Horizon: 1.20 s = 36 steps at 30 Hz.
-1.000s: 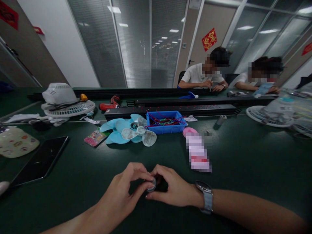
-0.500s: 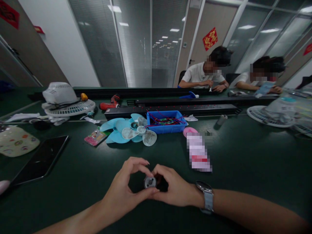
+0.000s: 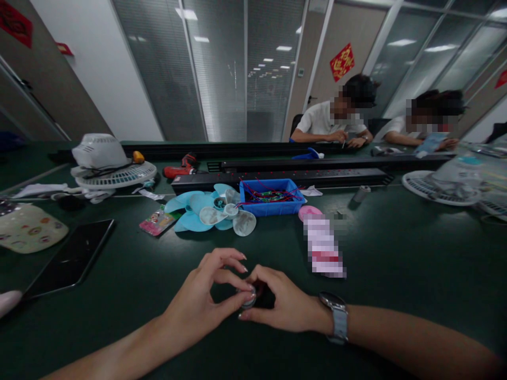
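Centrally, a small round part (image 3: 249,304) sits between the two hands, low over the green table (image 3: 150,274); whether it touches the surface is hidden. The left hand (image 3: 204,289) pinches it between thumb and forefinger, other fingers raised. The right hand (image 3: 291,303) curls loosely round its other side, steadying it. Beyond, fan blades (image 3: 194,208) lie beside a blue tray (image 3: 273,209) of wires (image 3: 272,196).

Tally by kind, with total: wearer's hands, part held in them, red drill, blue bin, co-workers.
Wearer's hands, left hand and right hand: 2
Held part: 1
Drill: 1
Bin: 1
Co-workers, one and another: 2
Total: 7
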Each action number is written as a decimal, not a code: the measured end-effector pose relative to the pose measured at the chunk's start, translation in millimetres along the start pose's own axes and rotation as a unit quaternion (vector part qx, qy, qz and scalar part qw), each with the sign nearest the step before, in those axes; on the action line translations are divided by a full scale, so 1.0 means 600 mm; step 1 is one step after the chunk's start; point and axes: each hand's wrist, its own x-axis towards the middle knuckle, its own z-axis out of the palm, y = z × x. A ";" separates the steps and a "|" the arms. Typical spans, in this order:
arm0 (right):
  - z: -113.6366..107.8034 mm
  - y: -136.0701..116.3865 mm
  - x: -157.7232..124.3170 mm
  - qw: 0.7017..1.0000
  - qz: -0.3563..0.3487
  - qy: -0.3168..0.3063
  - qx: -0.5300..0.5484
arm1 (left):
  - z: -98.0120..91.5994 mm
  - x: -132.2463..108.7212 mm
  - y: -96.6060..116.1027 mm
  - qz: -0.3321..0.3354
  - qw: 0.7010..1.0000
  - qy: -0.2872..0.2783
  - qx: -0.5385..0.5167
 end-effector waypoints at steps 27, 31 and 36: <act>-0.002 -0.003 0.001 1.000 -0.006 0.001 -0.008 | -0.019 0.004 0.003 0.017 0.997 -0.078 0.000; -0.003 -0.002 0.001 1.000 -0.010 0.005 -0.028 | -0.027 0.010 0.003 -0.004 0.992 -0.114 -0.047; -0.002 -0.002 0.001 1.000 -0.011 0.010 -0.016 | -0.028 0.015 -0.003 -0.021 0.993 -0.111 -0.041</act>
